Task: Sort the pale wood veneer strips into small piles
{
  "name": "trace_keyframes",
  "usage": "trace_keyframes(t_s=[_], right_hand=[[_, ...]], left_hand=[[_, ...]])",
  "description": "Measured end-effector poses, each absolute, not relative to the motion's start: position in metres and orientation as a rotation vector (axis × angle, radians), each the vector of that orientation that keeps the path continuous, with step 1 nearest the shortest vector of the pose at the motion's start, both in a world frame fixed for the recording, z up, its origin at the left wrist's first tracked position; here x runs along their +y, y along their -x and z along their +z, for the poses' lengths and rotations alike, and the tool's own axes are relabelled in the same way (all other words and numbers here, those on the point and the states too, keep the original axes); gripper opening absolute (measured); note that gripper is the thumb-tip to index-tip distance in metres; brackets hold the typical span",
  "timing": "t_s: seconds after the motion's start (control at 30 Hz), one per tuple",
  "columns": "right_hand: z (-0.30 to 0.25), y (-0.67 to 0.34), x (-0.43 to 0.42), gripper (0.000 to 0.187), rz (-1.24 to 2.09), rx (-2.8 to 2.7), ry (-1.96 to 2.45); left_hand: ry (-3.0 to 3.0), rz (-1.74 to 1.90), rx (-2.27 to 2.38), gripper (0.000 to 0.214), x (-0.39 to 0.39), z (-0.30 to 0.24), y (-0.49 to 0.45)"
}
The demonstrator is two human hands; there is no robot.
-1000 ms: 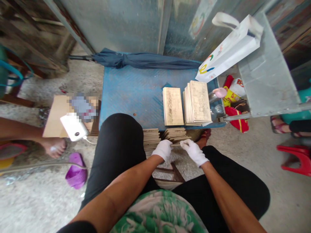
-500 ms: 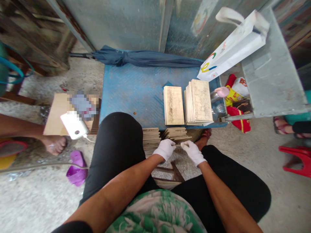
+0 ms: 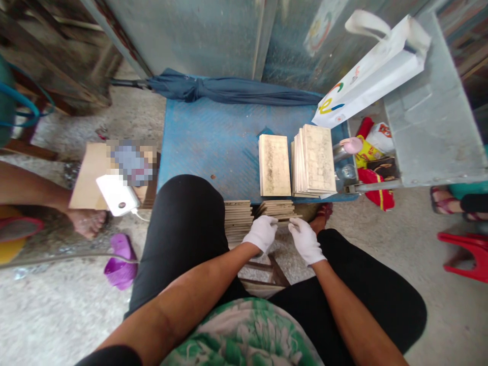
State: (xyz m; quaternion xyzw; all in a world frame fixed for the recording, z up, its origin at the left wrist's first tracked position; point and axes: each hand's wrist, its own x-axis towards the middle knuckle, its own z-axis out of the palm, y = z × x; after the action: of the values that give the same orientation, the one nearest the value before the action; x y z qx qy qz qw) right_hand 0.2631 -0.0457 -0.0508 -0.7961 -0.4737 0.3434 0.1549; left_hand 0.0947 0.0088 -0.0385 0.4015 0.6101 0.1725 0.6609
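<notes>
In the head view my left hand [image 3: 261, 233], in a white glove, is closed with its fingertips at the near edge of a fanned stack of thin, pale boards [image 3: 276, 207]. My right hand [image 3: 306, 241], gloved alike, pinches at the right end of the same near edge. A thin board [image 3: 282, 222] spans the gap between the fingertips, mostly hidden by the gloves. Just left of it is a second stack of boards [image 3: 237, 217], beside my knee. Two more piles stand on the blue table, a smaller pile [image 3: 274, 165] and a taller pile [image 3: 314, 160], their faces dark-speckled.
A folded umbrella [image 3: 229, 90] lies along the back of the blue table [image 3: 206, 132]. At the right are a white paper bag [image 3: 369, 71] and an open metal drawer [image 3: 430, 117]. A power bank [image 3: 118, 195] sits on cardboard to the left, near a purple slipper [image 3: 121, 262] and another person's foot [image 3: 88, 222].
My right hand has shifted slightly right, widening the gap between the hands a little. My left hand stays at the stack's edge. The whole view has moved slightly.
</notes>
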Motion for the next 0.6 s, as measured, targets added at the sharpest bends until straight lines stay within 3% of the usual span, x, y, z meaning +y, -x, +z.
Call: trace_keyframes(t_s=[0.33,0.6], right_hand=[[-0.004,-0.247,0.000,0.045,0.534,-1.292,2.169],[-0.018,-0.197,0.075,0.099,0.450,-1.643,2.527]], left_hand=[[-0.909,0.523,1.515,0.016,0.024,-0.021,-0.090],[-0.996,0.445,1.582,0.028,0.030,-0.016,-0.085]])
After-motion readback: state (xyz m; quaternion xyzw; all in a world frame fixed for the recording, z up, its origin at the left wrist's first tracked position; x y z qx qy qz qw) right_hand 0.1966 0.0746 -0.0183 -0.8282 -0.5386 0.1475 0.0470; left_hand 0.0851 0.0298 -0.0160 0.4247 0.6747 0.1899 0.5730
